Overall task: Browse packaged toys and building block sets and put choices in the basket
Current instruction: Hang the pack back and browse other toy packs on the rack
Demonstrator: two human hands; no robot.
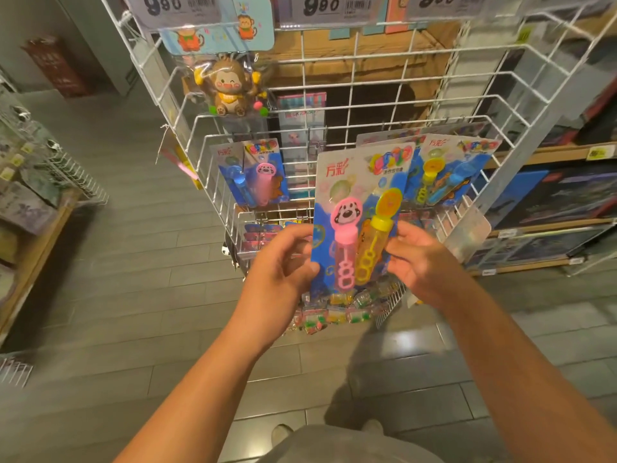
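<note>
Grey plank flooring (140,312) runs under a white wire display rack (360,105) hung with toys. Left hand (283,259) and right hand (417,259) each pinch a side edge of a bubble wand blister pack (359,208), upright before the rack.

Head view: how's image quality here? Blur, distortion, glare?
Head view: warm, dim store light. Wide-angle bending curves the white wire rack and floor lines. The held bubble wand pack is fairly sharp, while price tags at the top and the side shelves smear. Glare patch on the floor tile. Left hand and right hand are slightly soft.
</note>
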